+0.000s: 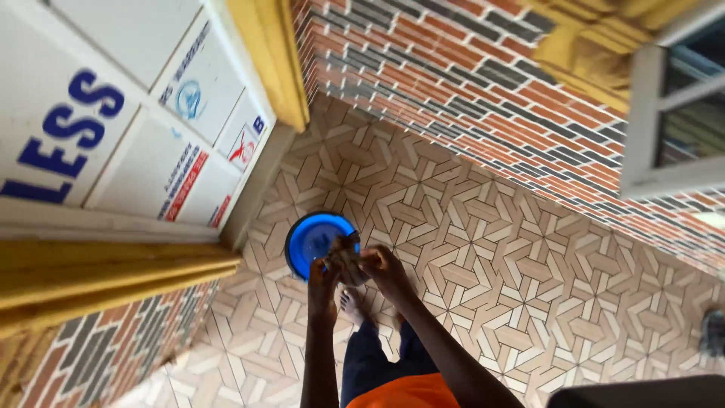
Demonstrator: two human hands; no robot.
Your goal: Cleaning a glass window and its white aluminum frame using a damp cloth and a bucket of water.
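Head view: patterned tile floor (483,249) beneath brick wall (453,83).

Both bare arms reach forward and down from the near edge of the view, meeting just ahead of the person's body. The left arm rises almost straight from the near edge, forearm upright in the picture, its wrist bent slightly inward; the left hand (323,273) has its fingers curled closed in a grip. The right arm comes in at a slant from the near right, elbow out, forearm angled toward the left; the right hand (383,266) is also curled closed, knuckles up, thumb side turned toward the other hand. The two hands sit just beside each other, fingertips nearly touching.
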